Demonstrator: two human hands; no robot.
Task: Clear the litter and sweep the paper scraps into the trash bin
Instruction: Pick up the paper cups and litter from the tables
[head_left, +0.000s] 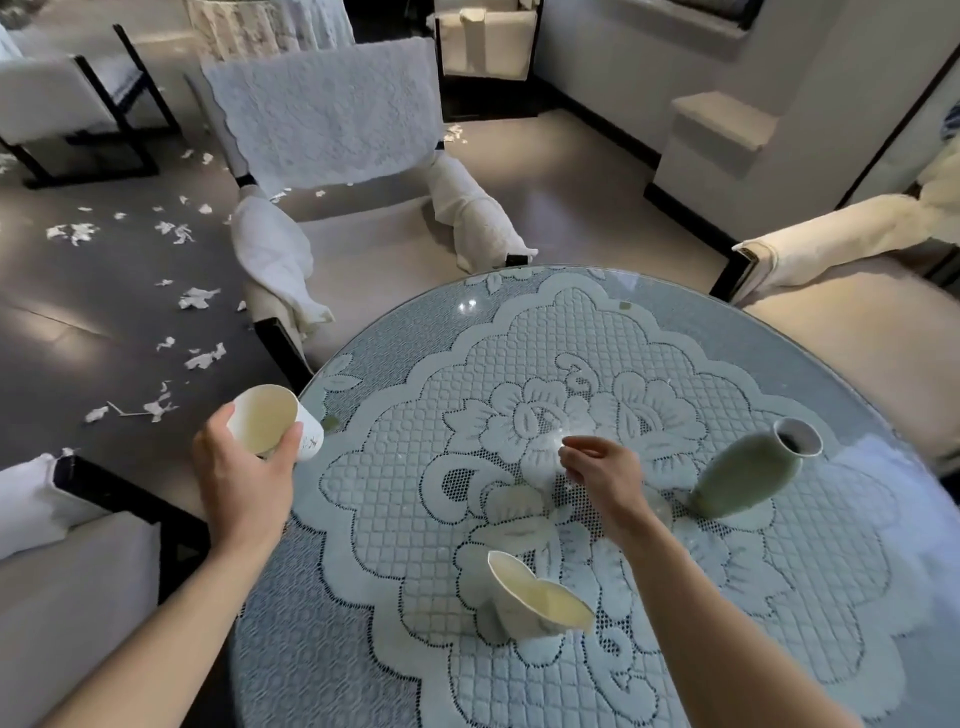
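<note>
My left hand (244, 478) grips a white paper cup (270, 421) by its side, held over the left edge of the round table (779, 623); the cup looks empty inside. My right hand (602, 473) hovers over the table's middle, thumb and forefinger pinching what looks like a faint see-through item (548, 457) that is blurred. A crushed white paper cup (530, 597) lies on the lace tablecloth close to me, between my forearms. Several torn paper scraps (197, 297) are strewn on the dark floor at the left. No trash bin is in view.
A pale green vase (748, 473) stands on the table just right of my right hand. A lace-covered chair (322, 109) stands beyond the table, another chair (831, 239) at the right, a white seat (78, 571) at my near left. More scraps (454, 132) lie behind the far chair.
</note>
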